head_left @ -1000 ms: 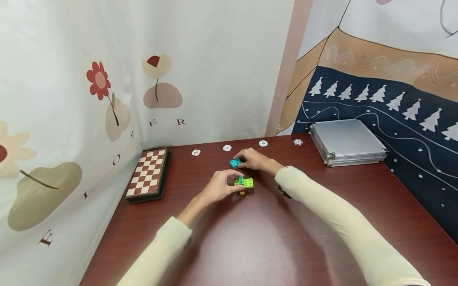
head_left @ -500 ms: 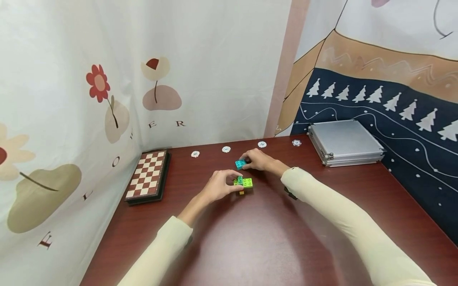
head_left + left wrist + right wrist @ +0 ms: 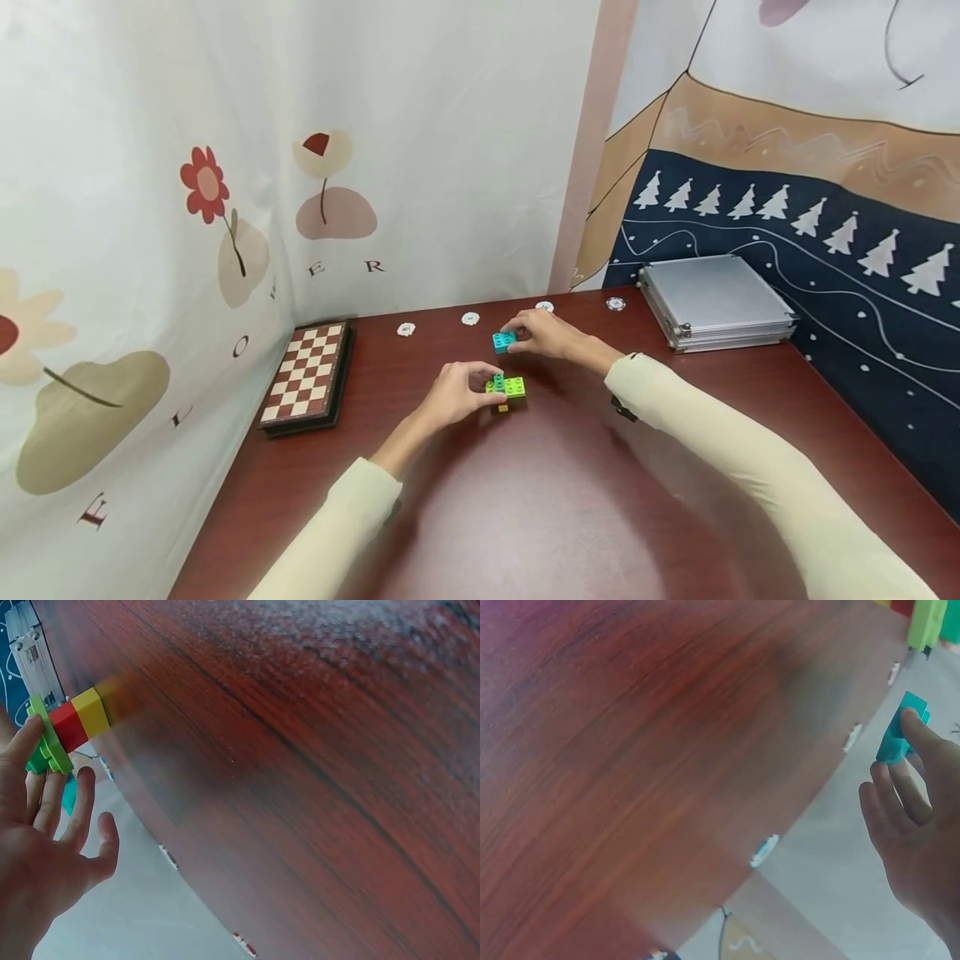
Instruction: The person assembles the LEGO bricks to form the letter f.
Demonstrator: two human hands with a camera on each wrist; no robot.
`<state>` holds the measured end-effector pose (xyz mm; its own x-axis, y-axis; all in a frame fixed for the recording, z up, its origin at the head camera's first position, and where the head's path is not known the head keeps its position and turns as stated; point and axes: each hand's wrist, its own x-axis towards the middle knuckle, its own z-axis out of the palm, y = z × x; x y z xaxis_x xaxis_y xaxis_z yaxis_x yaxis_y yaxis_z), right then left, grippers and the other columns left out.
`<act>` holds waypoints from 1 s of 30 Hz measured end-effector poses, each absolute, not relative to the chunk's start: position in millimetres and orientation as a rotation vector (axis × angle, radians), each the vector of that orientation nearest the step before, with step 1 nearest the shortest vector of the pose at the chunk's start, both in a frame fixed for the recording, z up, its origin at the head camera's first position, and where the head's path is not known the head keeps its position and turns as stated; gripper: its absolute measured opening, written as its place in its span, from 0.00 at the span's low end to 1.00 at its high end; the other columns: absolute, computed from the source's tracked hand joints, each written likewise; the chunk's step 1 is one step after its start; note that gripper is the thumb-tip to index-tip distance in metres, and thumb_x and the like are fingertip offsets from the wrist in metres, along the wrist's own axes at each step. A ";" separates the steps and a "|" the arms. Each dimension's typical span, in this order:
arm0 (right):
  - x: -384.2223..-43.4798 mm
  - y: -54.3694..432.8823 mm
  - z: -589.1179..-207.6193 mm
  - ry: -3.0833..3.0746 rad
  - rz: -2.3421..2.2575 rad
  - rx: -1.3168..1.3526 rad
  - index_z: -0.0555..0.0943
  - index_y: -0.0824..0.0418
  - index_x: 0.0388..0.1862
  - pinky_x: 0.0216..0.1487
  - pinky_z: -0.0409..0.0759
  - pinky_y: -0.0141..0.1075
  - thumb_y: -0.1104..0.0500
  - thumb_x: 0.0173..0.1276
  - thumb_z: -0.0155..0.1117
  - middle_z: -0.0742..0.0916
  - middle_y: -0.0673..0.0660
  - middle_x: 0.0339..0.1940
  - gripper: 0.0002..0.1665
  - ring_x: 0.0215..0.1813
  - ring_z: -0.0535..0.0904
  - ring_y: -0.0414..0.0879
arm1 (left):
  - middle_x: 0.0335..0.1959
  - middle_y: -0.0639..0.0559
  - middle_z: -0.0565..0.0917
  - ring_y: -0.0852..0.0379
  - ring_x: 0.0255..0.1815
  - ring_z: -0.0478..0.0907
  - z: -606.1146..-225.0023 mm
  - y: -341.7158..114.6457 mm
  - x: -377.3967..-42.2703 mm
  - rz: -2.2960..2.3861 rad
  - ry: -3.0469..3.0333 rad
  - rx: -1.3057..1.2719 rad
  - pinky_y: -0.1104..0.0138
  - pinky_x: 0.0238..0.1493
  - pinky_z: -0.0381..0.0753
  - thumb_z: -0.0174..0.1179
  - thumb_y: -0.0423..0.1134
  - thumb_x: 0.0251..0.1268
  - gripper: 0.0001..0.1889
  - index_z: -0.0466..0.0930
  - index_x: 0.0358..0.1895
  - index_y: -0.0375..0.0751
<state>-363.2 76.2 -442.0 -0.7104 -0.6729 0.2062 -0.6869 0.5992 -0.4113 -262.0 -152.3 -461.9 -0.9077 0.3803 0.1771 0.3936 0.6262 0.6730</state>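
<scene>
In the head view, my left hand [image 3: 453, 396] holds a stack of toy building bricks, fingers and thumb at its upper left. A small green brick [image 3: 498, 380] sits on top of a wider lime brick [image 3: 516, 386]. Below these, the left wrist view shows a red brick [image 3: 68, 726] and a yellow brick [image 3: 91, 712], the yellow one closest to the tabletop. Just behind the stack, my right hand [image 3: 551, 333] pinches a teal brick [image 3: 900, 731] between thumb and fingers, its studs facing up in the head view. A gap separates this brick from the stack.
Several poker chips lie in a row along the table's back edge, one [image 3: 470, 318] behind the hands. A checkered chessboard box [image 3: 307, 375] lies at left. A silver case [image 3: 716, 292] rests at the back right. Printed curtains [image 3: 450, 167] border the table.
My right hand has shifted a little to the right with the teal brick, which now shows more of its top. The left hand stays on the stack. The head view has turned slightly.
</scene>
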 end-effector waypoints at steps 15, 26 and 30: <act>-329.4 82.4 -417.0 -2.684 0.839 1.311 0.87 0.61 0.59 0.53 0.86 0.46 0.57 0.66 0.78 0.88 0.56 0.51 0.23 0.49 0.86 0.51 | 0.44 0.56 0.91 0.62 0.44 0.88 -464.8 -152.6 -262.3 -1.193 -2.834 -0.635 0.60 0.51 0.85 0.79 0.48 0.57 0.20 0.90 0.52 0.49; -301.7 84.2 -407.6 -2.672 0.843 1.346 0.87 0.56 0.59 0.53 0.85 0.41 0.54 0.67 0.78 0.87 0.49 0.50 0.23 0.49 0.85 0.46 | 0.42 0.52 0.91 0.60 0.41 0.88 -466.8 -152.5 -263.4 -1.234 -2.809 -0.628 0.59 0.48 0.86 0.80 0.45 0.55 0.20 0.89 0.49 0.41; -295.8 84.8 -406.0 -2.663 0.835 1.368 0.87 0.57 0.59 0.53 0.85 0.42 0.54 0.66 0.78 0.87 0.50 0.50 0.23 0.49 0.86 0.49 | 0.42 0.51 0.91 0.59 0.41 0.89 -466.6 -152.7 -263.2 -1.254 -2.807 -0.628 0.59 0.47 0.87 0.80 0.44 0.55 0.20 0.89 0.49 0.40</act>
<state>-295.8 84.8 -406.0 -0.6123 -0.7449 0.2648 -0.7628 0.4687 -0.4455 -263.2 -152.7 -466.6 -0.9198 0.3565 0.1637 0.3598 0.6005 0.7141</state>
